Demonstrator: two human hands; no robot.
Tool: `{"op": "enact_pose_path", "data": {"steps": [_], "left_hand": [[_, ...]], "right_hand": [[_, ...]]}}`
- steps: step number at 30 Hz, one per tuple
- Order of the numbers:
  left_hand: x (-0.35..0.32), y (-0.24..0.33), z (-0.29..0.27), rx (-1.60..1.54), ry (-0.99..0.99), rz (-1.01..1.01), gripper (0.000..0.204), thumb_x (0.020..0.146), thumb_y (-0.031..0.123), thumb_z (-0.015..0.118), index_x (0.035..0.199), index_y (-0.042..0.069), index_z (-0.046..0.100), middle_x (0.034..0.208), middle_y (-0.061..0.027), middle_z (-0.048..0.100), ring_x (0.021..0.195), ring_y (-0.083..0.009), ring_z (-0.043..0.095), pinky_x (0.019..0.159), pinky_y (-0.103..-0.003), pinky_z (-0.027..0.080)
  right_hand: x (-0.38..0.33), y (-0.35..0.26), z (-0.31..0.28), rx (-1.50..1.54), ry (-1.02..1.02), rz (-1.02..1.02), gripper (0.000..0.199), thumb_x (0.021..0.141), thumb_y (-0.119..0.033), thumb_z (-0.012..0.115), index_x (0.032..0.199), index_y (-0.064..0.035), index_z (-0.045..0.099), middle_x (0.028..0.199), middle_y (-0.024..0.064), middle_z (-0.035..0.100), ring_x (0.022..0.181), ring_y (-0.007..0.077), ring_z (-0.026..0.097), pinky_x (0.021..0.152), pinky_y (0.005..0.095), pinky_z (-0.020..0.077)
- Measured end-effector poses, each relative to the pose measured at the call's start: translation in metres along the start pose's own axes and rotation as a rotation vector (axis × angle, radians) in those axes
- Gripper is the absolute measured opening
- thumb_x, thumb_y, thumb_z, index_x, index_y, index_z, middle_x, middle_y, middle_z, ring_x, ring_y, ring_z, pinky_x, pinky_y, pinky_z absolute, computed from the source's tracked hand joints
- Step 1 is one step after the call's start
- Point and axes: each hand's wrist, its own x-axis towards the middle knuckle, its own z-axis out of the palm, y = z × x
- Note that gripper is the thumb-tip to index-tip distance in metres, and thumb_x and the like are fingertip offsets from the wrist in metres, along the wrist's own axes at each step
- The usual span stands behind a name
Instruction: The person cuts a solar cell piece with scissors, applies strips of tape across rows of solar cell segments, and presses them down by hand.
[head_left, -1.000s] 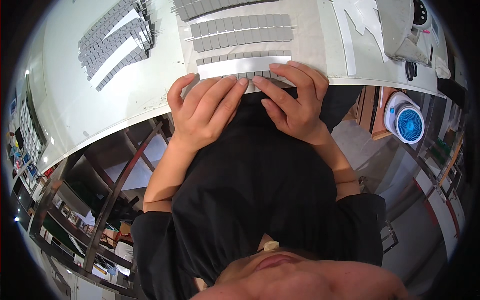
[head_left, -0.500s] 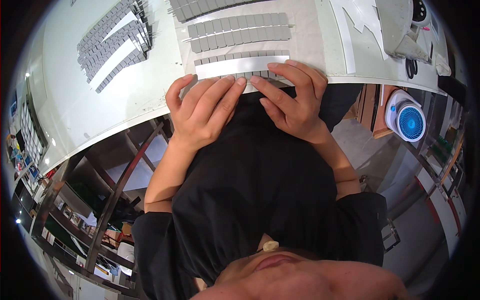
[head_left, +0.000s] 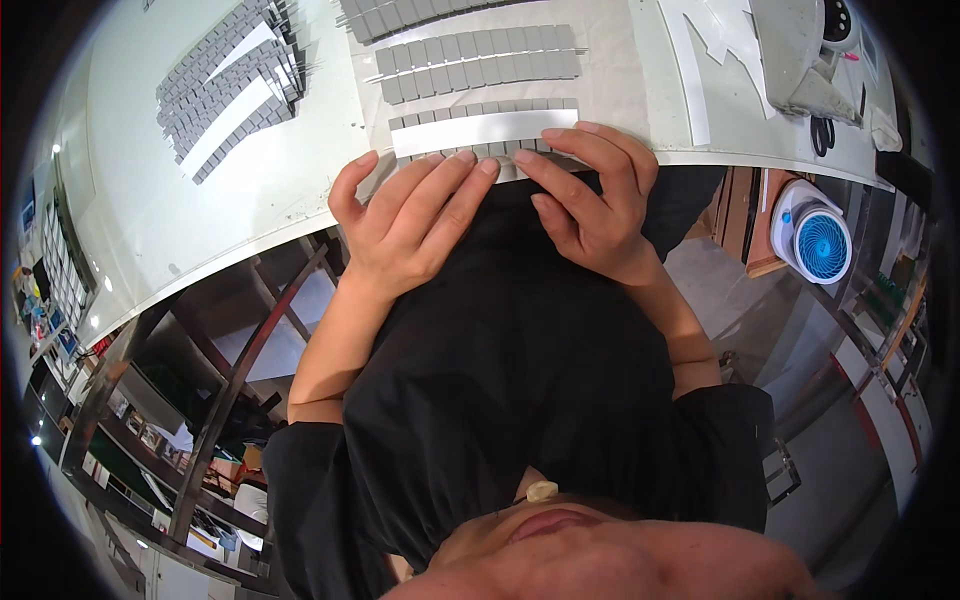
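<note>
Both hands [head_left: 500, 205] flat on white strip [head_left: 485, 130], grey pads [head_left: 480, 62] beyond.

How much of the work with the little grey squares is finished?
Looks done: two full strips of grey squares lie higher up on the white table, and a pile of strips sits to the left. In hand: the left hand and right hand both rest on the nearest strip at the table edge. How much of that strip remains is hidden under the fingers.
</note>
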Motion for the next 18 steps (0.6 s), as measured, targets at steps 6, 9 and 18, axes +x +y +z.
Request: {"op": "enact_pose_path", "data": {"steps": [6,9,18], "left_hand": [[0.0024,0.0024,0.0027,-0.006,-0.011,0.015,0.030,0.089,0.018,0.069,0.118,0.021,0.078,0.114,0.0075,0.072,0.101,-0.0101,0.065,0.110,-0.046,0.037],[0.0030,0.0025,0.0026,-0.011,-0.023,0.014,0.030,0.089,0.018,0.070,0.117,0.020,0.078,0.114,0.0071,0.072,0.101,-0.0104,0.065,0.109,-0.045,0.038],[0.0046,0.0017,-0.0016,-0.021,-0.060,0.014,0.032,0.086,0.017,0.079,0.118,0.020,0.079,0.113,0.0048,0.072,0.102,-0.0122,0.067,0.113,-0.044,0.036]], "right_hand": [[-0.0003,-0.0006,0.0012,-0.001,-0.002,0.003,0.027,0.092,-0.026,0.072,0.117,-0.0194,0.079,0.124,-0.0004,0.067,0.118,0.0232,0.056,0.102,0.0380,0.0415],[-0.0004,-0.0004,0.0010,-0.006,-0.001,0.004,0.027,0.091,-0.026,0.072,0.117,-0.0197,0.079,0.124,-0.0004,0.067,0.118,0.0230,0.056,0.102,0.0380,0.0413],[-0.0002,-0.0006,0.0018,-0.007,-0.002,0.005,0.027,0.091,-0.024,0.073,0.117,-0.0200,0.079,0.124,-0.0002,0.067,0.118,0.0233,0.056,0.103,0.0377,0.0409]]}}
